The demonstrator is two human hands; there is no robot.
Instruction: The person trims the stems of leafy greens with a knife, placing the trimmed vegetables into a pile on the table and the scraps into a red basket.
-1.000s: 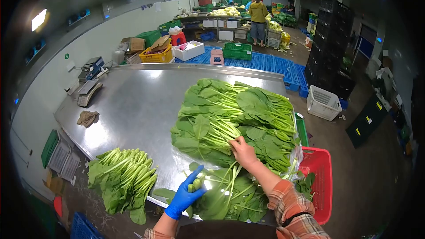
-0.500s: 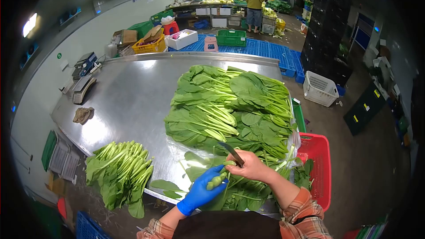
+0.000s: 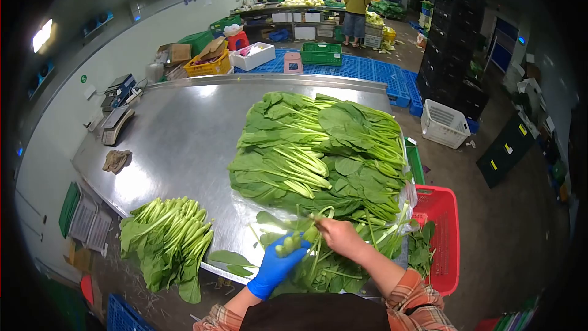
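Fingers of my blue-gloved left hand [image 3: 278, 270] are wrapped round a small bunch of leafy greens [image 3: 288, 245], with the pale cut stem ends facing up. Just to its right, my bare right hand [image 3: 343, 238] is closed, and a thin curled stem shows at its fingers. The knife seen in that hand a moment earlier is now hidden or blurred. Below both hands lie loose leaves and stems [image 3: 337, 270]. Beyond them a large pile of leafy greens [image 3: 318, 153] covers the table's right part. Another bundle of greens [image 3: 165, 239] rests at the front left corner.
The steel table [image 3: 177, 129] carries a crumpled brown cloth [image 3: 116, 160] and a scale [image 3: 116, 125] on the left. A red basket [image 3: 450, 239] stands against the right edge. A white crate [image 3: 444, 124] is on the floor beyond, and a person [image 3: 355, 9] stands in the background.
My right hand has shifted slightly right and down, away from the left hand's stems. The knife blade, plain before, no longer shows clearly. The left hand keeps its bunch.
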